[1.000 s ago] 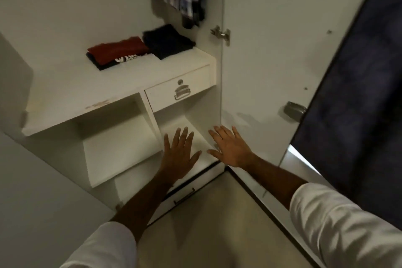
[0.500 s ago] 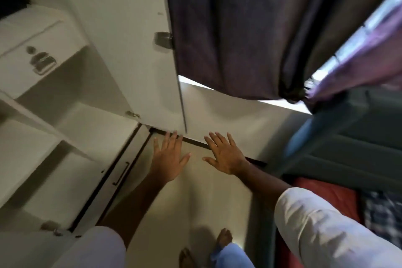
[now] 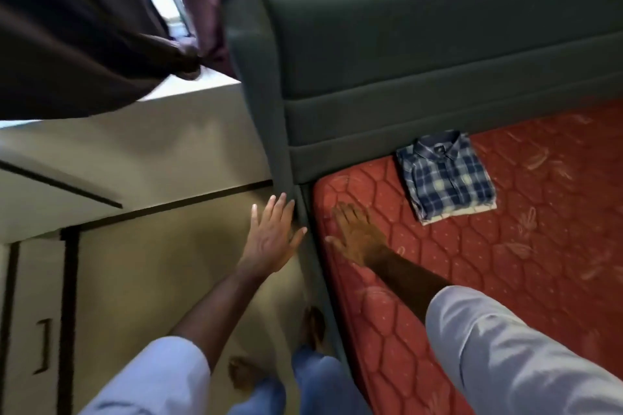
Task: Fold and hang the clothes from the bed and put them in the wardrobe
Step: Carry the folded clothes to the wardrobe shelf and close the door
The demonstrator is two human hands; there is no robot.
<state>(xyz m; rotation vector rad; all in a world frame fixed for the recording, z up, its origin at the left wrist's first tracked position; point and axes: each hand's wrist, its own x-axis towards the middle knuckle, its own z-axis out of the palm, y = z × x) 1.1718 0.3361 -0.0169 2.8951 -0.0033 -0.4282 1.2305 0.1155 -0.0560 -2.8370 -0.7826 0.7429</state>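
Both hands empty, fingers spread flat — our left hand (image 3: 271, 239) over the floor by the bed frame, right hand (image 3: 359, 237) above the red mattress (image 3: 505, 280). Next pickup's the folded plaid shirt (image 3: 446, 178), lying further on near the headboard (image 3: 438, 44) — we'd slide both palms under it w/ even support so the fold holds.

The bed (image 3: 505, 280) runs off the right and bottom edges, and the whole view is smeared by motion blur.
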